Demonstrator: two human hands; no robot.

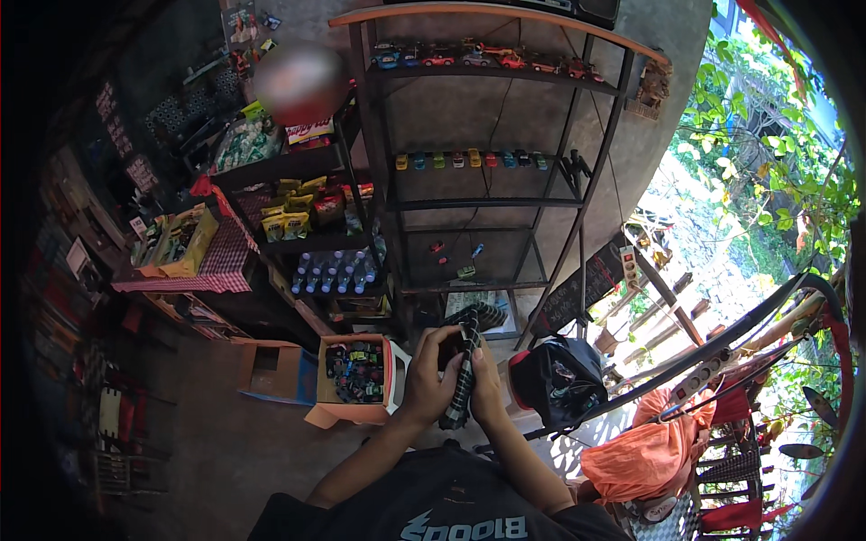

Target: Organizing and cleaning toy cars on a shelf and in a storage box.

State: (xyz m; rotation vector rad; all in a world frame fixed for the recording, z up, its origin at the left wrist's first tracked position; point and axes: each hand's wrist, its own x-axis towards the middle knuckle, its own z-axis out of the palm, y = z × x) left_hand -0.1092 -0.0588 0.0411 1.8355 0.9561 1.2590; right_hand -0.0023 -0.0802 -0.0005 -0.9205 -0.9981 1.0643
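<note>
1. Checked cloth [465,370], qty 1: held betw. my L hand [429,383] & R hand [488,389].
2. Hand state: both partly closed, fingers curled on cloth from opp. sides. Anything wrapped inside: can't tell.
3. Step in hand (my judgement): working cloth w/ both hands. Next move calls for steady L grip, R shifting cloth as req'd.
4. Open carton [394,377], qty 1, L of hands: toy cars [354,368], too jumbled to count.
5. Rack [483,205], qty 1, beyond: mid-shelf cars [474,159], qty 9; top-shelf vehicles [439,59], approx. 8.
</note>
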